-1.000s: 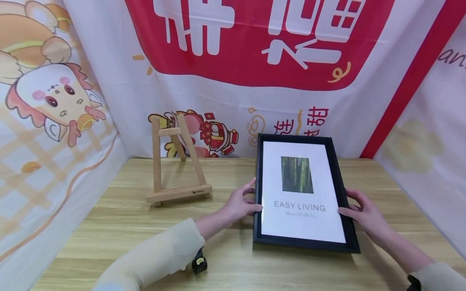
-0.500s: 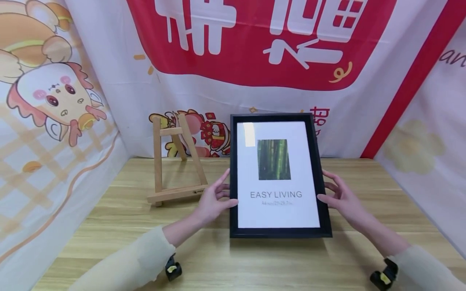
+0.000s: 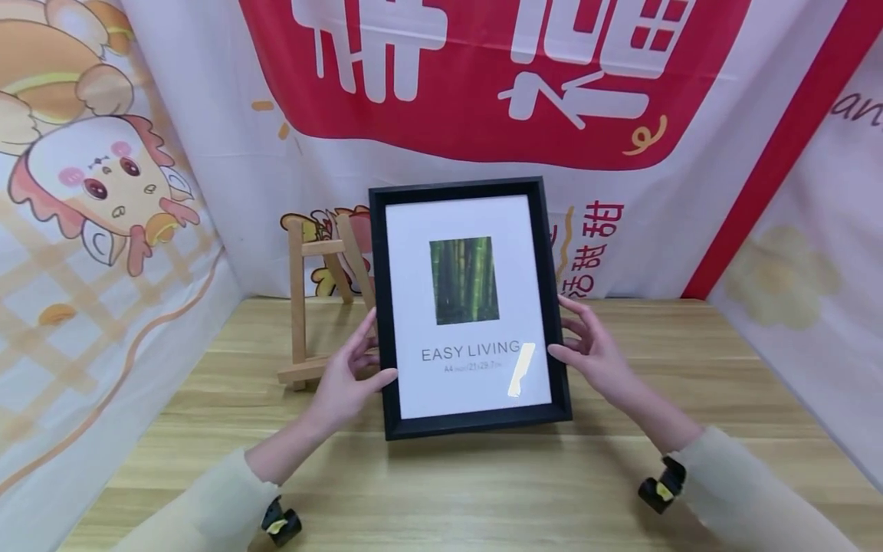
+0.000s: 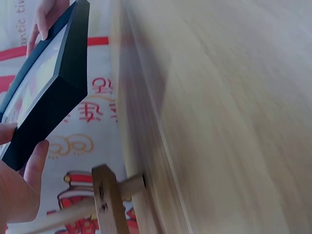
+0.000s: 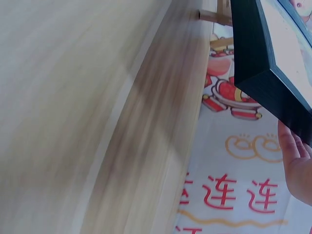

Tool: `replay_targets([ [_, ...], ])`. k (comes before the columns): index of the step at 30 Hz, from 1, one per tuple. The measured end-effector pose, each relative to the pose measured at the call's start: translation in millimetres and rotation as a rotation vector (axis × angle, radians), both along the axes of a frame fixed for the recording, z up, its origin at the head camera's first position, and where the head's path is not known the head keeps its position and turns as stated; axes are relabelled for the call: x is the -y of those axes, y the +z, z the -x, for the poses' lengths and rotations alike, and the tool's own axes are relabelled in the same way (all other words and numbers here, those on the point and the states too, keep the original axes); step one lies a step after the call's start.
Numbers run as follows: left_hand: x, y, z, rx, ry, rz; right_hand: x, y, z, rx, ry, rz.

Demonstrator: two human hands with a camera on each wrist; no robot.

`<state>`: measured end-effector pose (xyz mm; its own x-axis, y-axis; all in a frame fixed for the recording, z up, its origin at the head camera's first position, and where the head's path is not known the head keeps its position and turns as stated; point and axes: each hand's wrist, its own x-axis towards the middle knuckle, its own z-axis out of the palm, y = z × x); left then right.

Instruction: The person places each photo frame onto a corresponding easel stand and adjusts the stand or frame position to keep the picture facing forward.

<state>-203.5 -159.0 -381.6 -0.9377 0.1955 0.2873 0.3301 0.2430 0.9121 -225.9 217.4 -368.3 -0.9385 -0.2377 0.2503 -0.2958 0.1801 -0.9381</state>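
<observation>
A black picture frame with a white "EASY LIVING" insert and a small bamboo picture hangs above the table, leaning back a little and slightly rotated. My left hand grips its left side, thumb on the front edge and fingers behind. On the opposite side my right hand holds the frame the same way. In both wrist views the picture frame is clear of the tabletop. A small wooden easel stands on the table behind the frame's left side, which hides the easel's right part.
The wood-grain table runs back to a printed cloth backdrop with a red panel. A cartoon-print cloth bounds the left side, and another cloth the right. Small black devices sit on both wrists.
Both hands have lifted the picture frame and carried it left, toward the easel. It has become more upright and now covers part of the easel, which has stayed in place.
</observation>
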Motion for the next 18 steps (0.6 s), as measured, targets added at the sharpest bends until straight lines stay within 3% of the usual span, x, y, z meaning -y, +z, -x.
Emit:
replay_targets([
  [10,35.8,1.1,-1.6,-0.119,0.095,-0.018,45,4.6,19.5,-0.066,0.058,0.061],
  [18,64.5,10.7,-1.2,-0.200,0.159,-0.027,85,8.3,38.2,-0.164,0.096,0.107],
])
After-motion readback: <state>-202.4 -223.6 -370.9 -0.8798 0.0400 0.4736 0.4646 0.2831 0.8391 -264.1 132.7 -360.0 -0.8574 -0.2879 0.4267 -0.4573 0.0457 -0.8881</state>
